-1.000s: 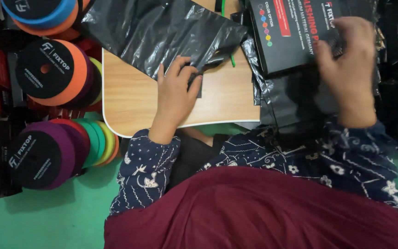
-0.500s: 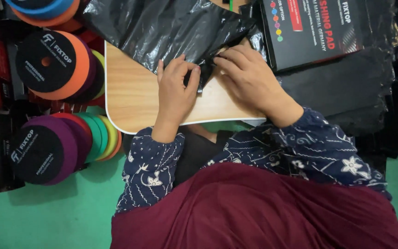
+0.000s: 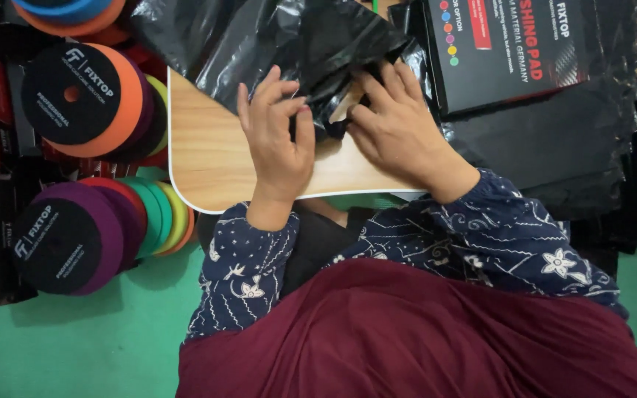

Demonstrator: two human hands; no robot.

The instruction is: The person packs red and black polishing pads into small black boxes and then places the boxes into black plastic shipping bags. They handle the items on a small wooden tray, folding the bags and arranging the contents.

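Both hands are working at the black plastic bag (image 3: 311, 51) on the wooden bench (image 3: 208, 158): my left hand (image 3: 278, 136) is pinching the bag's near edge with fingers curled and thumb pressed in, and my right hand (image 3: 399, 129) is pressing down beside it, fingers bent over the crumpled film with a small pale patch showing between them. I am holding the plastic on both sides, though I cannot tell whether anything is already inside, since the folds are hiding the mouth. I am judging the packing as only begun: the bag is lying bunched and unflattened, not folded shut, and the black printed box (image 3: 510, 48) is sitting just beyond my right hand, on top of a stack of black bags (image 3: 554, 147), outside the plastic. Off the bench to my left, the round foam pads are waiting untouched, one orange-backed stack (image 3: 86, 99) and one purple stack (image 3: 68, 236), well apart from my hands. Opening the bag, filling it and closing it all seem to be left.
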